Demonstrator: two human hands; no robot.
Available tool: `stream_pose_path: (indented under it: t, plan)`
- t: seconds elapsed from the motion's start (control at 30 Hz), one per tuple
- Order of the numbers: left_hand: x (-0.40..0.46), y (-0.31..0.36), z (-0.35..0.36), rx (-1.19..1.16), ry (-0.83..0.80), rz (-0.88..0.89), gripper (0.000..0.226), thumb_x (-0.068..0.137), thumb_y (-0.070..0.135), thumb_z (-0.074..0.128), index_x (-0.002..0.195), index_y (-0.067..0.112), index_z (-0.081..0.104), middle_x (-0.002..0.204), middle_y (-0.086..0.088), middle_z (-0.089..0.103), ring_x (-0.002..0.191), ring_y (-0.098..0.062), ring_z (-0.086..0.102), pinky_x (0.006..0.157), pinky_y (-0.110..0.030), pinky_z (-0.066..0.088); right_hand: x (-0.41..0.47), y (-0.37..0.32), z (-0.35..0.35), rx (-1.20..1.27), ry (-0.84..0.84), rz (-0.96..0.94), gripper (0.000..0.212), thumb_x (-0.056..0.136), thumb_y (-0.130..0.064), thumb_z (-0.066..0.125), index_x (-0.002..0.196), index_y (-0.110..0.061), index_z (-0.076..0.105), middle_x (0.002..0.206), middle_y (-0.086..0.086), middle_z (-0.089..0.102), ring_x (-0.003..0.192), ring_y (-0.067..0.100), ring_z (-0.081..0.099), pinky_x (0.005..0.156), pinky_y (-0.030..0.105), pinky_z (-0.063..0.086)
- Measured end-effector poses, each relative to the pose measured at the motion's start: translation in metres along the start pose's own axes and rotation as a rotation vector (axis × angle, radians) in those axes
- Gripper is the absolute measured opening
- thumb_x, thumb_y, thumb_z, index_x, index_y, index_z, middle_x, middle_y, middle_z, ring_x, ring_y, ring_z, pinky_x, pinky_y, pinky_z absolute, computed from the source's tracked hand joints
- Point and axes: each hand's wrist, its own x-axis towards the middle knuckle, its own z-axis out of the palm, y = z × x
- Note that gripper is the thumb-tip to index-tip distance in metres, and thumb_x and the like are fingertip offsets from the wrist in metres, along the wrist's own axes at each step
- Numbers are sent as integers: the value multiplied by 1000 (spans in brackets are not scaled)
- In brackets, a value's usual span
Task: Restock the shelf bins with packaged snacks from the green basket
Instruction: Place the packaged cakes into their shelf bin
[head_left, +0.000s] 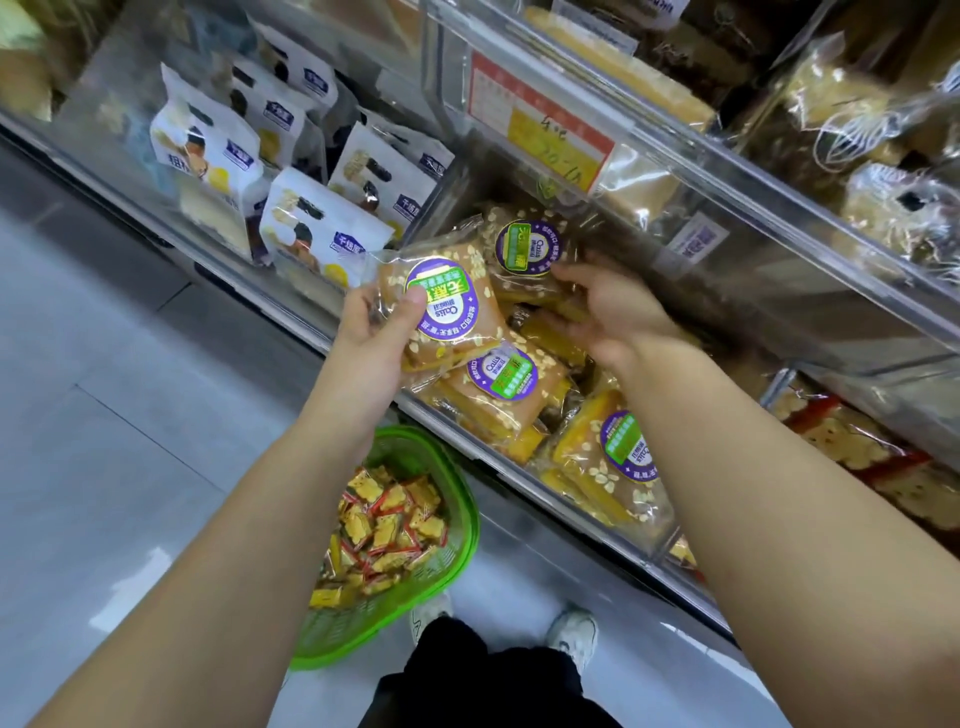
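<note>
Left hand (382, 332), frame centre: gripping oat-cake packet (447, 312), thumb curled over label, keeping it clear above clear shelf bin (613, 545). Right hand (610, 306): fingers loosely spread, holding nothing, nudging binned packets (530, 249), probably making room. Green basket (457, 499) sitting lower centre on floor, holding small snacks (384, 525).

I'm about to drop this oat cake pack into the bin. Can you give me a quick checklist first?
1. Left hand grips the held pack: ok.
2. Bin open from above: ok.
3. Same purple-label packs inside, so right bin: ok.
4. Right hand out of the drop spot: not ok, it rests on the packs.
5. Room left in bin: cannot tell.
6. Green basket clear of feet: ok.
</note>
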Motion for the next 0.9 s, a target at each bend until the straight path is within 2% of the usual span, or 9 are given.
stream_pose_path:
  t: [0.17, 0.3, 0.4, 0.5, 0.6, 0.7, 0.8, 0.83, 0.9]
  plan:
    - [-2, 1, 2, -42, -7, 21, 50, 75, 51, 64, 117, 29, 49, 102, 4, 72, 91, -15, 70, 76, -34, 56, 0, -3, -13, 88, -70, -52, 22, 88, -2, 52, 101, -19, 59, 103, 3, 67, 97, 18, 61, 94, 36, 47]
    - [-9, 0, 1, -132, 49, 60, 39, 79, 46, 60, 112, 26, 53, 103, 3, 72, 94, -16, 69, 80, -39, 56, 0, -1, -7, 270, 76, -94, 18, 86, -4, 57, 94, -19, 59, 78, -6, 66, 66, 4, 58, 56, 17, 39]
    - [-12, -2, -5, -277, 77, 61, 42, 82, 45, 56, 117, 22, 52, 109, -1, 70, 101, -19, 67, 87, -43, 53, -1, 6, -11, 453, 231, -108, 18, 83, -1, 61, 87, -19, 60, 60, -11, 66, 58, 2, 56, 47, 15, 38]
    - [-12, -4, -6, -211, 74, 78, 40, 82, 48, 54, 116, 26, 53, 108, 1, 71, 100, -18, 67, 86, -44, 53, -3, 10, -9, 350, 190, -159, 16, 86, -4, 61, 81, -20, 61, 68, -8, 66, 63, 4, 56, 52, 17, 41]
    - [-11, -4, -2, -118, 56, 92, 38, 81, 49, 56, 114, 31, 53, 103, 7, 72, 97, -13, 68, 81, -38, 55, -1, -2, 4, 314, 64, -236, 16, 86, -1, 59, 83, -16, 63, 79, -3, 67, 70, 6, 60, 67, 19, 47]
    - [-9, -4, -2, -112, 49, 99, 33, 81, 49, 57, 109, 33, 54, 103, 8, 72, 96, -13, 69, 80, -36, 56, 3, -6, 19, 343, 81, -173, 15, 81, -4, 68, 90, -14, 63, 80, -4, 70, 70, 1, 66, 71, 20, 53]
    - [-9, -5, -2, -102, 45, 106, 35, 78, 52, 58, 109, 34, 54, 102, 8, 73, 95, -12, 69, 74, -30, 56, 7, 7, 30, -106, 229, -107, 58, 68, -28, 81, 119, -11, 58, 114, 4, 67, 101, 16, 64, 91, 35, 52]
    - [-9, -5, -2, -98, 43, 108, 37, 77, 52, 59, 109, 34, 54, 101, 8, 73, 94, -12, 69, 73, -28, 56, 8, 9, 34, -267, 251, -138, 70, 67, -33, 81, 127, -12, 52, 122, 3, 63, 109, 18, 60, 96, 36, 48]
    - [-10, -4, -2, -98, 42, 114, 40, 76, 54, 59, 109, 33, 54, 101, 7, 73, 94, -12, 69, 73, -28, 56, 11, 9, 37, -373, 244, -173, 79, 68, -32, 81, 134, -12, 44, 129, 3, 58, 115, 19, 56, 99, 33, 46]
